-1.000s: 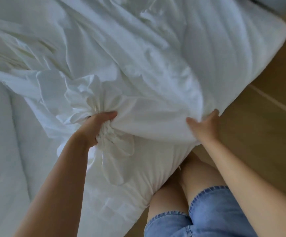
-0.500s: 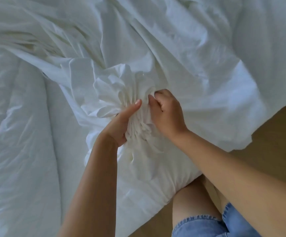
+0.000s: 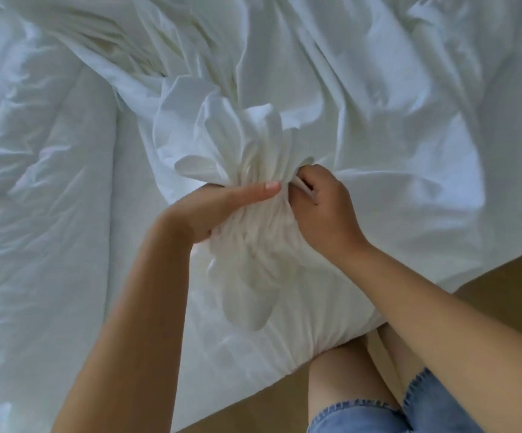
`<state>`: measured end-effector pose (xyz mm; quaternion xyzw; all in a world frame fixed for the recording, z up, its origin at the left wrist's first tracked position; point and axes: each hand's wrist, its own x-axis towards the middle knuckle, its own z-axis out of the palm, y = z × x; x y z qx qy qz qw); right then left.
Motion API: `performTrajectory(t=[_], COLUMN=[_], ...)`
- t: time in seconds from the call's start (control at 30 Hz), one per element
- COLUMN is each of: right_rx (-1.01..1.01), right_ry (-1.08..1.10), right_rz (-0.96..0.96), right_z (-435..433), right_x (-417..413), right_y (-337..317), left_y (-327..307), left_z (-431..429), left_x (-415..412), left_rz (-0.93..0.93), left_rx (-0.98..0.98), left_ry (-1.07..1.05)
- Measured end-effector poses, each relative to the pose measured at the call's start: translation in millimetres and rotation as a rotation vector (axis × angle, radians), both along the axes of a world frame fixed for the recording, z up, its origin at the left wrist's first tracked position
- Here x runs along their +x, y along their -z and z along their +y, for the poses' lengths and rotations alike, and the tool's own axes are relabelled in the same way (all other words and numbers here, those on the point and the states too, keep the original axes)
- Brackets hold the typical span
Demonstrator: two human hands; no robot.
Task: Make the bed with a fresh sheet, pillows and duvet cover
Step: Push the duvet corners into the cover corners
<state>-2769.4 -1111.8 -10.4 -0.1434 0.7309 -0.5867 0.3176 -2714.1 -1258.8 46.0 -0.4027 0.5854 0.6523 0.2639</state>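
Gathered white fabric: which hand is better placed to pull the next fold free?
Probably the right hand: its fingers pinch a fold at the edge of the gathered white fabric, while the left hand wraps the whole bunch and anchors it.

Bed and floor: we are looking down on a wide white padded bed [image 3: 34, 276] standing on a light brown wooden floor [image 3: 503, 292].

A crumpled white cloth sheet [image 3: 378, 120] is lying directly on the bed, spreading from the far side down to the near corner and draping over the right edge toward the floor. Near its middle the sheet is bunching into a tight gather of folds. At left we are seeing the bed's quilted surface lying bare and wrinkling softly. The rounded near corner is jutting out over the floor, and bare legs [image 3: 341, 385] in blue denim shorts [image 3: 356, 417] are showing just beside it.
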Motion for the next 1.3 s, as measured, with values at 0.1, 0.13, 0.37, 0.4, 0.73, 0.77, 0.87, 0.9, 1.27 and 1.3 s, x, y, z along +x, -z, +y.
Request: performTrajectory(t=[0.1, 0.13, 0.37, 0.4, 0.73, 0.77, 0.87, 0.9, 1.27, 1.3], right_rx=[0.087, 0.122, -0.149, -0.161, -0.004, -0.017, -0.014, -0.017, -0.110, -0.107], right_ry=[-0.030, -0.085, -0.003, -0.082, 0.343, 0.357, 0.399, 0.417, 0.082, 0.001], right_rz=[-0.075, -0.084, -0.622, -0.622, -0.643, -0.690, -0.752, -0.759, -0.906, -0.889], right_z=[2.9, 6.4, 16.1, 10.1, -15.1, -14.2, -12.7, -12.1, -7.1, -6.7], right_x=[-9.5, -11.8, -15.1, -14.6, -39.6, -39.3, -41.4, -42.9, -39.8, -42.2], right_y=[5.2, 6.5, 11.8, 11.1, 27.8, 30.0, 35.8, 37.8, 38.8, 36.9], left_y=[21.7, 29.1, 33.9, 31.9, 52.9, 61.3, 78.9, 81.5, 56.6, 53.6], left_z=[26.9, 34.7, 35.4, 34.9, 22.9, 22.9, 20.5, 19.8, 41.5, 46.4], left_x=[0.7, 0.9, -22.9, -28.3, -12.9, -12.8, -19.5, -22.7, -17.2, -17.4], left_rz=[0.153, 0.153, -0.001, -0.024, -0.111, -0.202, -0.350, -0.413, -0.213, -0.149], left_rx=[0.074, 0.109, 0.209, 0.160, -0.189, -0.374, -0.481, -0.437, -0.516, -0.576], left_ry=[-0.322, -0.372, -0.228, -0.226, 0.062, 0.307, 0.668, 0.683, 0.698, 0.716])
